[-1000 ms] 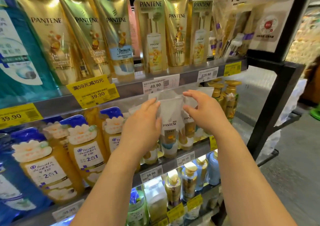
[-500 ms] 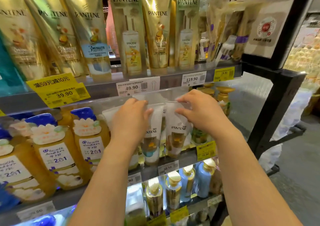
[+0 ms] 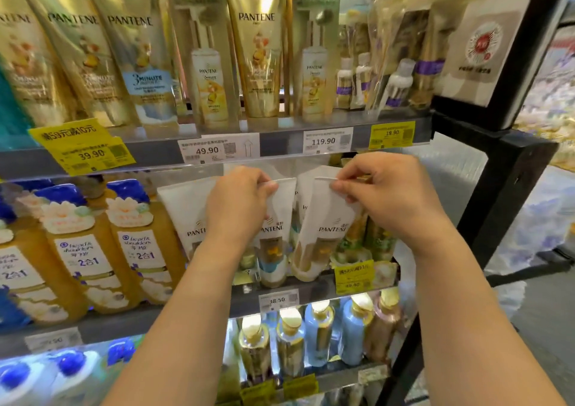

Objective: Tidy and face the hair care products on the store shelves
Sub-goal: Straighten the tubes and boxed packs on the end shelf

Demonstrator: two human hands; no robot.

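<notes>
White Pantene tubes stand cap-down on the middle shelf (image 3: 314,292). My left hand (image 3: 236,206) pinches the top seam of one white tube (image 3: 275,240) with a blue band near its cap. My right hand (image 3: 389,197) pinches the top seam of the neighbouring white tube (image 3: 323,237) with a gold lower part; this tube leans left. A third white tube (image 3: 186,212) stands to the left, partly behind my left wrist. More tubes show behind these two.
Golden Head & Shoulders bottles (image 3: 137,243) fill the middle shelf's left. Gold Pantene tubes and boxes (image 3: 258,47) line the upper shelf above price tags (image 3: 217,150). Pump bottles (image 3: 317,334) stand on the lower shelf. A black rack post (image 3: 485,219) bounds the right side.
Both hands have shifted from the tubes' sides up to their top seams, and the two front tubes now stand further apart. The camera has moved closer and to the right.
</notes>
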